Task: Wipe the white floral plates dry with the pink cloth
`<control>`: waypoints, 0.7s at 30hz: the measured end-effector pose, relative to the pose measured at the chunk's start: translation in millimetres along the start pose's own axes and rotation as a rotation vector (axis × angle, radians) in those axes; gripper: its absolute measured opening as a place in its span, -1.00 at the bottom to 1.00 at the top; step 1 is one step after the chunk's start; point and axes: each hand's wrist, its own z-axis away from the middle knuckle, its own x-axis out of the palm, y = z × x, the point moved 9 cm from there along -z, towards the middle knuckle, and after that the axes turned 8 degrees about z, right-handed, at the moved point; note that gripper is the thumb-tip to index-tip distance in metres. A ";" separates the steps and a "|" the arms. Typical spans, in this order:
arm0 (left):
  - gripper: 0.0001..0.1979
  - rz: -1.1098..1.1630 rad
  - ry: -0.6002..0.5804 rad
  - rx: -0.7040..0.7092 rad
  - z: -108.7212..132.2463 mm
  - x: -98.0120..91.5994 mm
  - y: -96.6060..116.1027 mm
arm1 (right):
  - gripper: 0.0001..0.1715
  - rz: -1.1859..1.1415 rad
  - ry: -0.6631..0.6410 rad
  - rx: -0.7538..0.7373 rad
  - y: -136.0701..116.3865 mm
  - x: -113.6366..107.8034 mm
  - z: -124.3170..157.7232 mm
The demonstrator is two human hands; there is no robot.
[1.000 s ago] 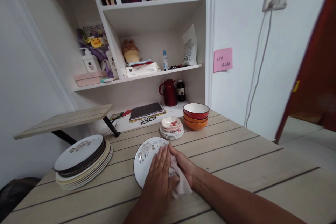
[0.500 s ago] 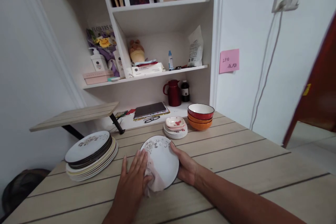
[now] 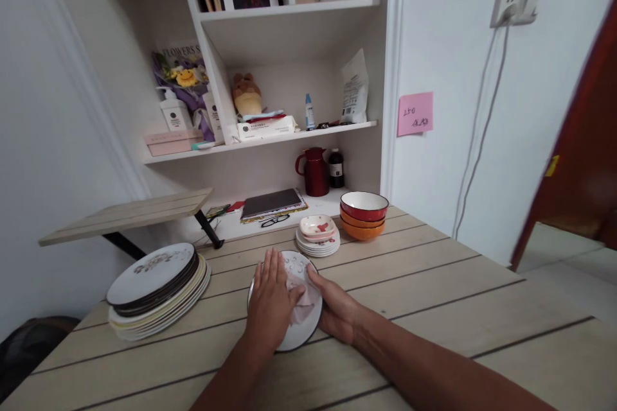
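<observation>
A white plate [image 3: 297, 334] with a dark rim and a grey floral pattern is held tilted just above the wooden table. My right hand [image 3: 337, 307] grips its right edge, the thumb on top and the fingers underneath. A pale pink cloth [image 3: 303, 300] lies against the plate's face. My left hand [image 3: 270, 298] presses this cloth onto the plate, its fingers long and close together over the upper left and its thumb on the cloth. The palm hides part of the cloth and the plate's left side.
At left stands a stack of larger plates [image 3: 159, 302]. Small dishes [image 3: 318, 234] and stacked red and orange bowls [image 3: 362, 218] sit behind the held plate. A raised wooden stand [image 3: 130, 212], glasses [image 3: 274, 221] and a red jug [image 3: 315, 172] are farther back, below shelves.
My left hand has slid the cloth from the plate's lower left up and right across its middle. The plate stays in my right hand. The view has shifted slightly.
</observation>
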 end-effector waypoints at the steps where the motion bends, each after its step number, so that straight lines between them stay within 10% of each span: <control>1: -0.33 0.026 -0.006 0.010 -0.5 1.6 4.2 | -0.40 -0.002 -0.004 -0.001 -0.6 -0.4 0.1; 10: -0.28 0.327 -0.074 0.349 32.8 7.5 51.8 | -0.18 -0.037 0.070 0.275 20.6 -15.0 7.8; 21: -0.28 0.141 -0.008 0.266 35.5 7.2 13.4 | -0.35 -0.055 0.109 0.100 6.8 -14.3 6.6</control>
